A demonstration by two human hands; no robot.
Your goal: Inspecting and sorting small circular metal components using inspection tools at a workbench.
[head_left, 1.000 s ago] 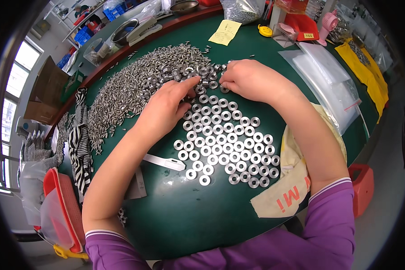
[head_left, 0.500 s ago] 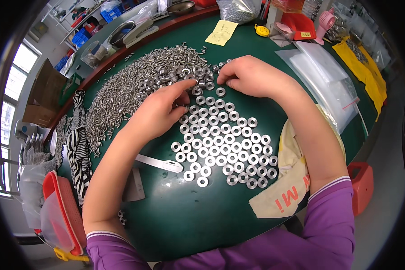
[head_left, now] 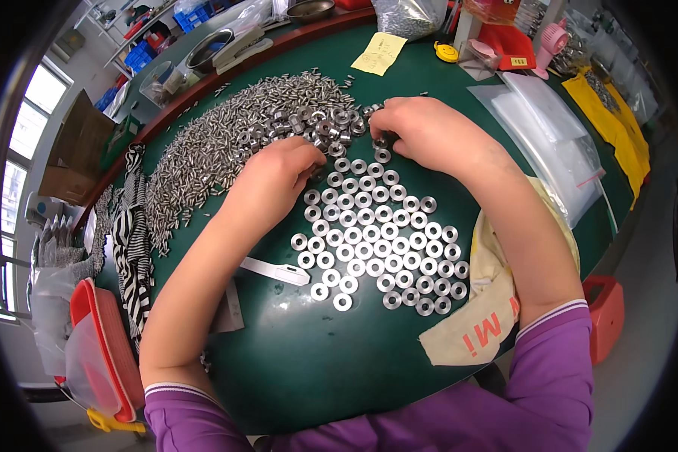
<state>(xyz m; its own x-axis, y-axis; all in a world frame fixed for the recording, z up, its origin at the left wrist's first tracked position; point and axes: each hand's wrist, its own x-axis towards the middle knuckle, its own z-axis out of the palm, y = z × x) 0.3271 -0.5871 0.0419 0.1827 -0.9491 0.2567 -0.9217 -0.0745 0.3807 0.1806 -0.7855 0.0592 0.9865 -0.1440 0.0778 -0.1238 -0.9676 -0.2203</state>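
My left hand (head_left: 275, 177) is closed in a pinch at the upper left edge of the laid-out metal rings (head_left: 383, 246), with a dark-looking ring (head_left: 318, 175) at its fingertips. My right hand (head_left: 428, 134) curls its thumb and fingers around another ring (head_left: 382, 142) at the top of the layout. The laid-out rings lie flat, one layer deep, with their holes facing up. Between the two hands is a jumbled heap of thicker-looking rings (head_left: 331, 124). It borders a large pile of small metal pins (head_left: 218, 135) on the left.
A white flat tool (head_left: 277, 270) lies near my left forearm. Striped cloth (head_left: 133, 233) is at the left, and a beige cloth (head_left: 471, 331) sits under my right forearm. Clear plastic bags (head_left: 542, 135), a yellow note (head_left: 380, 53) and a tape measure (head_left: 446, 52) lie farther back.
My left hand has drawn its fingers together and down onto a ring. My right hand's fingers have closed around a ring near the same place. The view has shifted slightly.
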